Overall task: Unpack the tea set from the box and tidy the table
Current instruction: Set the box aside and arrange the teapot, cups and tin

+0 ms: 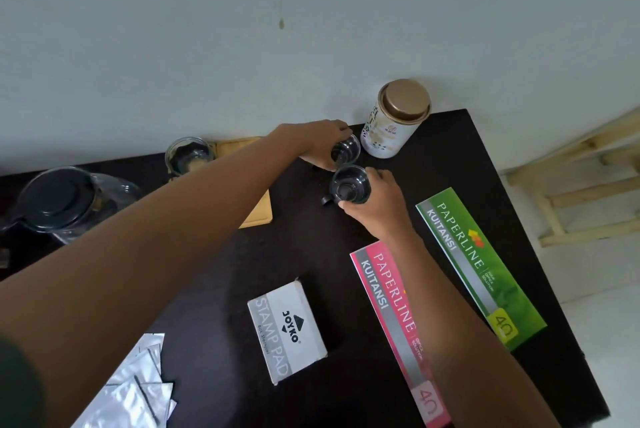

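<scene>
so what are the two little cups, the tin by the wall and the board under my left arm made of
Far cup and near cup: clear glass by the look, the dark table showing through. Tin: probably metal, with a printed cream body and a satin gold lid. Board: pale wood or bamboo, matte, plain light-tan face.

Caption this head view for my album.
Two hands, left and right, each set a small glass cup beside a gold-lidded white tin.
</scene>
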